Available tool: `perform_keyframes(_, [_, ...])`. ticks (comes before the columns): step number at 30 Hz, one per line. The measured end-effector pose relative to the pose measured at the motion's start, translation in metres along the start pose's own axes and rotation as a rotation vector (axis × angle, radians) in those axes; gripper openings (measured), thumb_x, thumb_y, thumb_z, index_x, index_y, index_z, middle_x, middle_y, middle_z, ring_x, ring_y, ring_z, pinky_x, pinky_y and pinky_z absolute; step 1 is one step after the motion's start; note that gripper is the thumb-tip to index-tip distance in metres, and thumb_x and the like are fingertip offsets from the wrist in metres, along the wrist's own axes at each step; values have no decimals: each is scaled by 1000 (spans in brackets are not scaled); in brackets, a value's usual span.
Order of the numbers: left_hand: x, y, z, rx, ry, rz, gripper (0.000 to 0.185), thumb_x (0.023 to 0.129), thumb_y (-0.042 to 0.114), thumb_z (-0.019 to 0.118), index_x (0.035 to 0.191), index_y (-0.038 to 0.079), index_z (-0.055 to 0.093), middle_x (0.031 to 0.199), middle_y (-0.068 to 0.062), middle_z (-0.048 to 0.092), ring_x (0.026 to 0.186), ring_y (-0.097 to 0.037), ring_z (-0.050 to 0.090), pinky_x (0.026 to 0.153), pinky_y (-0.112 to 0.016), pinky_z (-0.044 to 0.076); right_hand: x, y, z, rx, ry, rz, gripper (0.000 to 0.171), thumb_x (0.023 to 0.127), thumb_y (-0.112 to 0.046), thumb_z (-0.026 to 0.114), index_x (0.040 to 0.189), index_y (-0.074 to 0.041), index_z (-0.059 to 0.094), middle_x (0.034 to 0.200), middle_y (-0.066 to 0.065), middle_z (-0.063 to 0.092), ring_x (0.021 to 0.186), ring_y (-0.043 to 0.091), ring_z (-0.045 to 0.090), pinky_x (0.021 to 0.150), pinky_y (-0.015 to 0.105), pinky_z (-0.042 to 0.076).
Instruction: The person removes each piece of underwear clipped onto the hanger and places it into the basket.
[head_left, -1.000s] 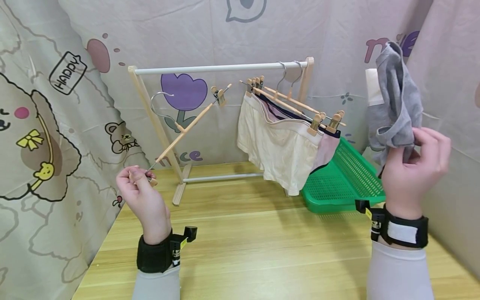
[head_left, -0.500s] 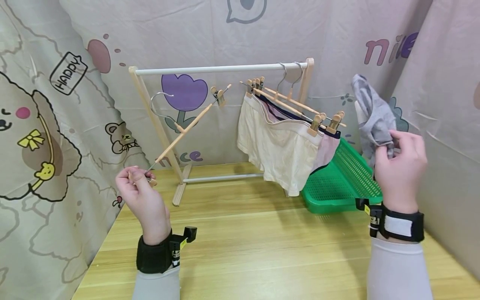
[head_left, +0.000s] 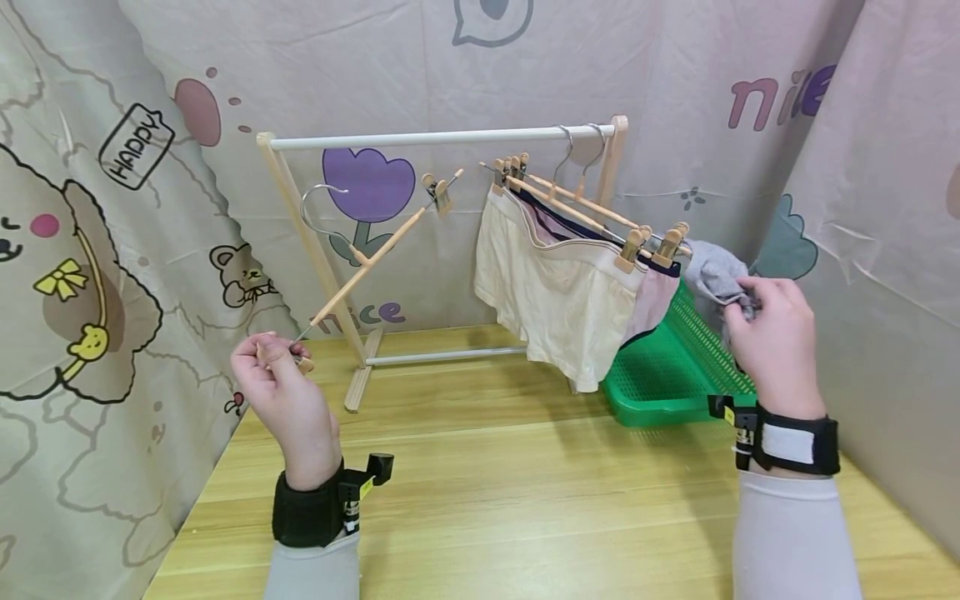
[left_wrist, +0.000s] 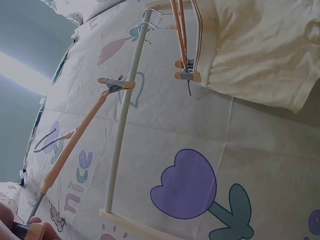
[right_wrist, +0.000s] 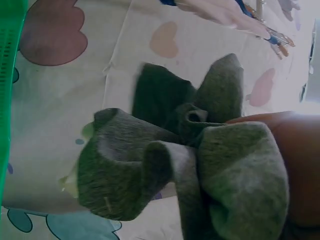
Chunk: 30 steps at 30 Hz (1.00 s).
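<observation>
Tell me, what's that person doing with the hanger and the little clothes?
A person is busy at a small wooden drying rack on a table. The left hand pinches one end of an empty wooden clip hanger, held up at a slant. The right hand grips a bunched grey garment above a green basket. Two hangers with pale shorts already hang on the rail.

I'm at a staged home-laundry booth: cartoon-print cloth backdrop [head_left: 150, 167] walls in a wooden table [head_left: 525, 500], small drying rack [head_left: 442, 137] with hung underwear [head_left: 555, 292], green basket [head_left: 675, 367] at its right edge.
</observation>
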<state>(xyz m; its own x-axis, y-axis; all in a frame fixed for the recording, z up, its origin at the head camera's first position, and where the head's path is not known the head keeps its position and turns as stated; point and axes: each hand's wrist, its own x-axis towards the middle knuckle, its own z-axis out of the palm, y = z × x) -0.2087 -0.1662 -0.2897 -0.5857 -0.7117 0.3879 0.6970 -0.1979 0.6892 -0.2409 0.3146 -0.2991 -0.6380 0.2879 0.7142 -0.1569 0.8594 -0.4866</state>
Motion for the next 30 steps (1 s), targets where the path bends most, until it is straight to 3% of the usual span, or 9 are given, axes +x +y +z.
perform_keyframes(15, [-1,-1,1,-7,2,-6,9,110,16,44,106,8,46,92,-5,46,86,-20,48,78,-22,40,4,17,6,-127,-403,38,37,102,-9,54,132,12,56,129,38,48,112,54,46,94,71,40])
perform_keyframes(24, [-1,0,1,-7,-2,-7,9,110,16,44,106,7,46,93,-5,46,86,-20,48,78,-22,40,3,22,11,-165,-511,4,33,100,-7,58,128,12,58,119,35,52,100,48,48,82,63,45])
perform_keyframes(30, [-2,0,2,-4,-5,0,9,110,15,43,106,7,46,93,-5,46,86,-18,48,78,-22,40,2,22,16,-168,-556,0,33,100,-8,61,127,11,59,110,32,53,90,43,50,69,47,47])
